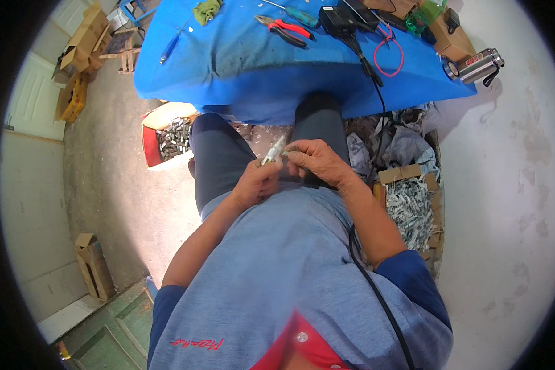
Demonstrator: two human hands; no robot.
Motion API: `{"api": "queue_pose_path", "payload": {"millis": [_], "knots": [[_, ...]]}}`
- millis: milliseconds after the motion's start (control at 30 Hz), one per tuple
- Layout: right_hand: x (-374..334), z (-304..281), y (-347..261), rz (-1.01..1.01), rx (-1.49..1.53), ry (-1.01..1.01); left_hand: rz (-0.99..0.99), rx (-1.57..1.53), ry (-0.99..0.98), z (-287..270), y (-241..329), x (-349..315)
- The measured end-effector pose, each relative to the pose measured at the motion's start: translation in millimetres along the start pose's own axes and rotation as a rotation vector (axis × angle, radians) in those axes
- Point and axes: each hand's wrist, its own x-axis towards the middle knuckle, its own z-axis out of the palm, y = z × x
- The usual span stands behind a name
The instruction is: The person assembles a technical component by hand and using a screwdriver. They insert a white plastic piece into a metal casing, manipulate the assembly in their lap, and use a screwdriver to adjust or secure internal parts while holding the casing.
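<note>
Table: A big table with a blue cloth (pixel 240 68) stood in front of the person, past the knees.
Box on the right: A cardboard box (pixel 413 206) full of small grey metal bits sat on the floor by the person's right side.
Box on the left: A red and white box (pixel 166 145) of dark metal bits sat on the floor by the left knee.
Right hand (pixel 317 161): It was over the lap, its fingertips pressed together on the tip of the small tool.
Left hand (pixel 257 183): It was just beside the right hand, its fingers curled tight around the low end of the small tool.
Pliers (pixel 283 29): Red-handled pliers lay on the blue cloth, well away from both hands.
Small tool (pixel 273 151): A thin, pale, stick-like thing was tilted up between the two hands, above the lap.
</note>
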Motion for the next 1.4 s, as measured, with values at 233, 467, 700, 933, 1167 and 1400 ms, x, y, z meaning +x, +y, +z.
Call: {"api": "queue_pose_path", "payload": {"millis": [233, 467, 700, 933, 1167, 1400], "knots": [[-15, -5, -31, 0.013, -0.479, 0.068, 0.000, 0.214, 0.073, 7, -1, 5], [-25, -16, -48, 0.115, -0.395, -0.065, 0.017, 0.400, 0.032, 5, -7, 7], [-44, -21, -17, 0.184, -0.175, -0.057, -0.024, 0.507, 0.011, 16, -1, 3], [-55, 10, 0, -0.020, -0.012, 0.206, 0.018, 0.322, -0.019, 15, -1, 9], [-76, 1, 25, -0.126, -0.313, 0.630, -0.007, -0.119, 0.015, -12, -5, 6], [-215, -172, 149, 0.056, -0.595, 1.532, 0.027, -0.060, 0.025, -15, -11, 7]]}}
